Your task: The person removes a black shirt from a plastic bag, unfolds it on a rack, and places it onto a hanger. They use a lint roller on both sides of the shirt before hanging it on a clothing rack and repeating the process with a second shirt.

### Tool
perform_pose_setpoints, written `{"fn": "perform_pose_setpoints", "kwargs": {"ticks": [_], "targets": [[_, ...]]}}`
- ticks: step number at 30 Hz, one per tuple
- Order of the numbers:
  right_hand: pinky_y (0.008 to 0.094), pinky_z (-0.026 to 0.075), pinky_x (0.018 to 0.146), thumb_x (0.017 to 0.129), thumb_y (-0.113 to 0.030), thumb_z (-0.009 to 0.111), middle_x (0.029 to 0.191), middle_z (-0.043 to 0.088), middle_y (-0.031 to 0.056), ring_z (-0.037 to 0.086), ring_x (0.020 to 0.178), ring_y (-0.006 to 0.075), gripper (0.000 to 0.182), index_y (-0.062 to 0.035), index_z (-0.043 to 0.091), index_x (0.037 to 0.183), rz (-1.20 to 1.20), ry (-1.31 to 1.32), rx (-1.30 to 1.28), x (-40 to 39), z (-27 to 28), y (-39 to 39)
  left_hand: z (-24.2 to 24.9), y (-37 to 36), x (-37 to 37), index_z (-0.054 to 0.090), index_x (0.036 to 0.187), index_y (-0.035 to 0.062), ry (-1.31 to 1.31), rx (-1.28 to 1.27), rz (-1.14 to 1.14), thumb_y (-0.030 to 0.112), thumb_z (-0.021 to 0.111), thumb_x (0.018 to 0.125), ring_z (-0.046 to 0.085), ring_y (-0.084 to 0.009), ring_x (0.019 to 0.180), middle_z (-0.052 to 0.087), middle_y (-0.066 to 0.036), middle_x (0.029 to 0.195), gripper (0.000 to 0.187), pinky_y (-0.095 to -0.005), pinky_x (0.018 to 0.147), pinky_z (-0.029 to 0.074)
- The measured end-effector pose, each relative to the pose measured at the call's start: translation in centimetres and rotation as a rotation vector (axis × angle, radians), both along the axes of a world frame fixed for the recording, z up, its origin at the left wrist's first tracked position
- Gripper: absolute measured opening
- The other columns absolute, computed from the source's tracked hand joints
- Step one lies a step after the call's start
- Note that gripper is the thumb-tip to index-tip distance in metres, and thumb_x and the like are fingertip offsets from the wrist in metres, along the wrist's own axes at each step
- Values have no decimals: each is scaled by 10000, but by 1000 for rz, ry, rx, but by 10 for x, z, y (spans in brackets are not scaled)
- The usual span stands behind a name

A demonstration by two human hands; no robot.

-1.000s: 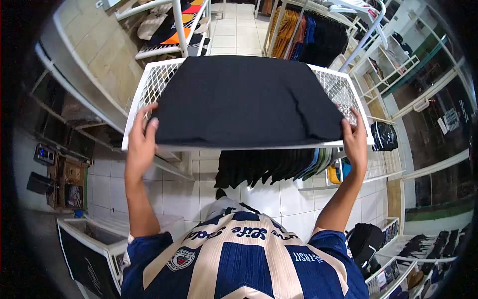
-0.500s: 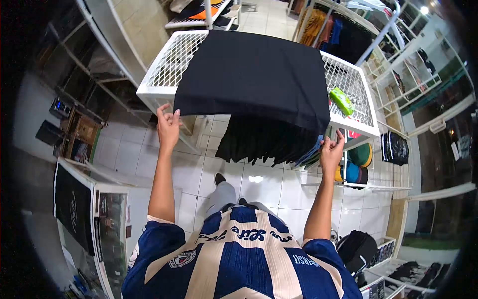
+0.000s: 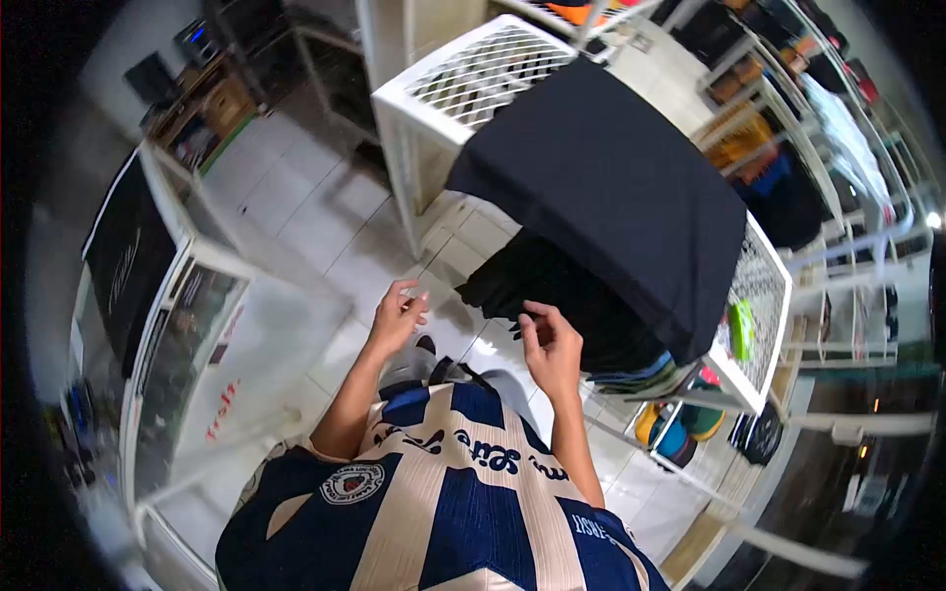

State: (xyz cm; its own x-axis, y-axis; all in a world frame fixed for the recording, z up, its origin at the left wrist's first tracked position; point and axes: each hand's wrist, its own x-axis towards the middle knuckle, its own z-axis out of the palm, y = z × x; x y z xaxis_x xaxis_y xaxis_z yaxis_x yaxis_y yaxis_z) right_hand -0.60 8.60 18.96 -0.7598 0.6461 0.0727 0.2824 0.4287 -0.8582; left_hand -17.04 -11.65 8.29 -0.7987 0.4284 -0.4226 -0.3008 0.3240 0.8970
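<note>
A black cloth (image 3: pixel 611 187) lies over the white mesh-topped rack (image 3: pixel 434 123), its near edge hanging over the front. Below it hang several dark garments (image 3: pixel 562 295) in a row. My left hand (image 3: pixel 396 320) is in the air in front of the rack, fingers loosely curled and apart, holding nothing. My right hand (image 3: pixel 552 345) is raised near the hanging garments, thumb and fingers apart, with nothing in it. Neither hand touches the black cloth. A bright green packet (image 3: pixel 741 330) rests on the mesh at the right end of the rack.
To the left stands a white glass-fronted display case (image 3: pixel 197 345) with a black cloth (image 3: pixel 123 261) over it. Rolled or folded colored items (image 3: pixel 680 433) sit on a low shelf under the rack. White tiles (image 3: pixel 305 197) cover the floor.
Both hands have let go of the cloth's front corners and drawn back toward my body, closer together. My view has turned left, so the rack now appears tilted and farther right.
</note>
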Motion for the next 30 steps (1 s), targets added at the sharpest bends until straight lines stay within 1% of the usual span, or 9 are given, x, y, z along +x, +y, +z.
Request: {"fn": "perform_pose_setpoints", "kwargs": {"ticks": [4,7,10,13,17,19,23,25,30], "targets": [[300,481,567,909,-110,704,719,650,116,595,584,164,225,-4,697,1108,280,-50,-50,-32,-3,-11,12,-16,-1,592,1239,18,169,16,56,277,675,983,704,-170,728,720,-121,886,373,-302,629,528],[324,503,584,897,-101,697,737,662,139,625,594,207,242,-9,696,1121,552,-85,-2,-51,-11,-13,32,-33,4,600,1231,21,285,18,210,262,680,980,704,-170,733,712,-109,871,357,-304,650,527],[335,528,623,896,-90,684,780,687,171,659,634,238,244,-13,694,1127,832,-44,66,-68,-16,-16,50,-54,40,606,1229,31,321,33,477,254,678,982,684,-155,726,703,-98,855,341,-299,661,525],[319,523,620,898,-53,664,791,691,159,657,651,198,233,-16,694,1126,1045,-37,55,-96,-36,-25,47,-73,94,621,1215,41,359,35,748,225,678,981,663,-144,710,697,-87,847,303,-282,652,516],[280,488,616,924,-80,680,763,645,59,583,633,125,224,-35,698,1142,1264,-52,27,-123,-73,-67,-18,-94,195,636,1220,44,294,29,1038,257,686,976,659,-130,746,684,-66,884,328,-287,622,521],[272,471,604,926,-105,695,767,630,45,560,619,112,240,-48,698,1159,1329,-98,86,-115,-80,-104,-19,-96,253,635,1218,37,190,-26,1215,277,699,966,658,-139,736,682,-81,885,354,-289,624,522],[261,465,599,927,-128,712,759,625,22,547,633,86,262,-58,695,1179,1655,-184,-39,-80,-110,-179,-34,-108,342,639,1195,-4,188,-78,1548,238,691,962,677,-163,739,698,-100,854,340,-297,675,526],[255,460,592,929,-135,715,765,629,16,545,638,76,262,-60,695,1180,1910,-302,-167,-72,-130,-215,-34,-114,360,634,1192,-21,217,-83,1697,236,684,964,680,-171,745,698,-108,858,347,-303,689,526],[251,465,600,942,-132,699,774,623,20,542,636,76,246,-55,694,1176,2136,-399,-233,-25,-139,-311,-27,-145,388,640,1189,-4,228,-115,1821,231,685,959,669,-162,725,688,-113,842,332,-303,679,522]]}}
